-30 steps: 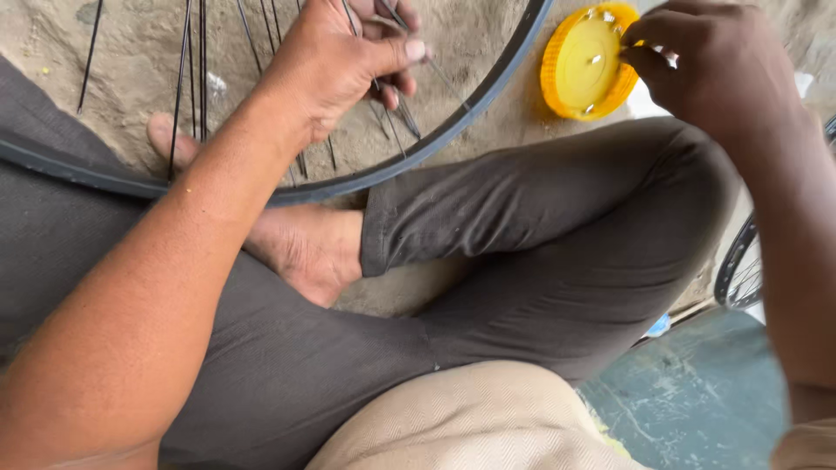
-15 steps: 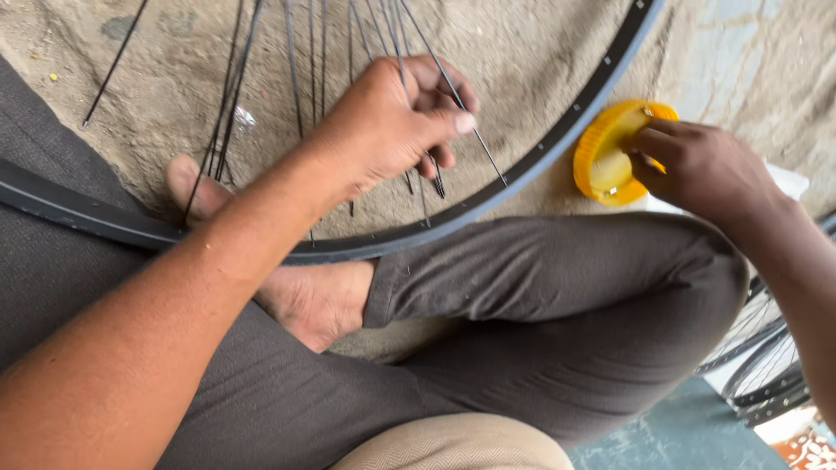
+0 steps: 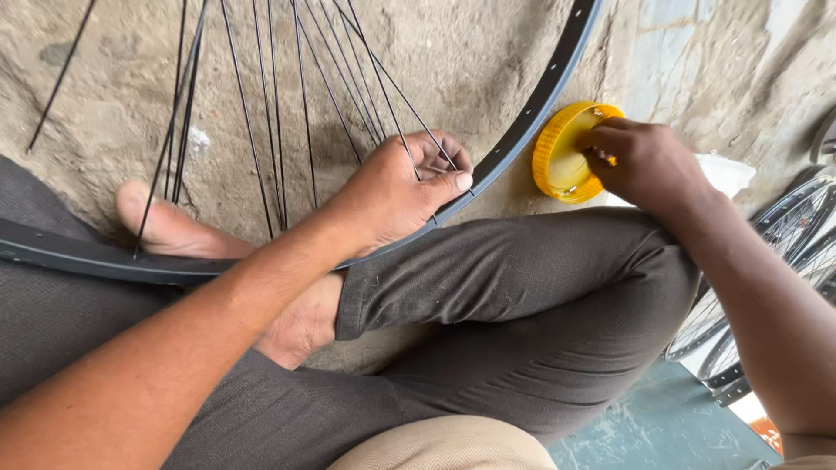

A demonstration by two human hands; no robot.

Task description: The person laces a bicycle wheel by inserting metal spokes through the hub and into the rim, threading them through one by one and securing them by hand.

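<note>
Wheel rim [image 3: 531, 113]: dark, curved bicycle rim lying across the seated person's lap and bare foot, arcing from lower left up to the top right of the view.
Spokes [image 3: 305, 96]: thin black wires fanning down from the top edge toward the rim; several pass beside and under the left hand.
Left hand [image 3: 396, 191]: resting on the rim's inner edge, fingers curled around a few spokes, thumb stretched along the rim; a loose closed grasp on the spokes.
Right hand [image 3: 649, 161]: reaching into the yellow container, fingertips bunched together inside its mouth; whether they pinch anything cannot be told, since the fingers hide it.
Yellow container [image 3: 557, 161]: round, shallow, ribbed yellow lid-like dish, tilted on the ground just outside the rim, touching or nearly touching it.
Container contents: a few small pale metal bits show at its upper rim and lower inside wall; too small to identify.
Bare foot [image 3: 170, 231]: beneath the rim at left, on the rough concrete ground [image 3: 113, 78].
Trousers [image 3: 522, 296]: dark grey, legs crossed under the wheel.
Other wheels [image 3: 784, 252]: spoked rims stacked at the right edge.
White scrap [image 3: 727, 172]: behind the right wrist.
</note>
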